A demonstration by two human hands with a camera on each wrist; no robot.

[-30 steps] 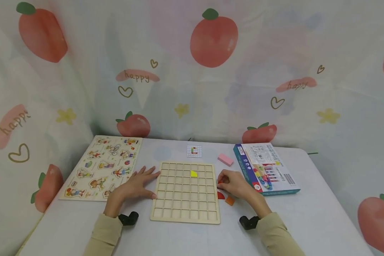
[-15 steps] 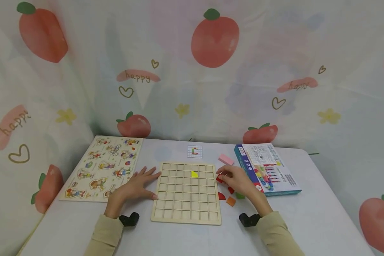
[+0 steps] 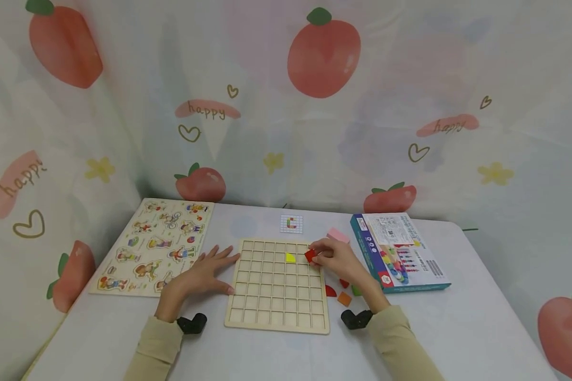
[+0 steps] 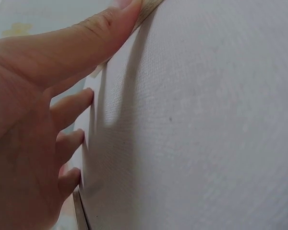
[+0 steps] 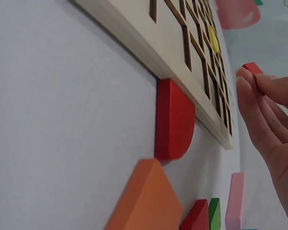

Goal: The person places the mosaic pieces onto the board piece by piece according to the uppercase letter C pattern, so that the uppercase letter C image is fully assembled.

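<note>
A wooden grid board [image 3: 276, 288] lies on the table, with one yellow quarter-round block [image 3: 291, 257] set in a cell of its upper part. My left hand [image 3: 202, 275] rests at the board's left edge with fingers spread, thumb touching the rim in the left wrist view. Between thumb and fingers, my right hand [image 3: 338, 259] pinches a small red block [image 3: 310, 256] above the board's upper right cells. Beside the board's right edge lie a red rounded block [image 5: 175, 120], an orange block [image 3: 345, 299], another red block [image 5: 197, 215] and a green block [image 5: 214, 213].
A pink block [image 3: 337, 235] lies behind my right hand, near a boxed toy set [image 3: 400, 251]. A small pattern card [image 3: 291, 224] lies beyond the board. On the left is a picture puzzle board [image 3: 154, 243], partly under my left forearm.
My right hand has picked up the red block from beside the board and carried it left over the upper right cells. The left hand stays in place.
</note>
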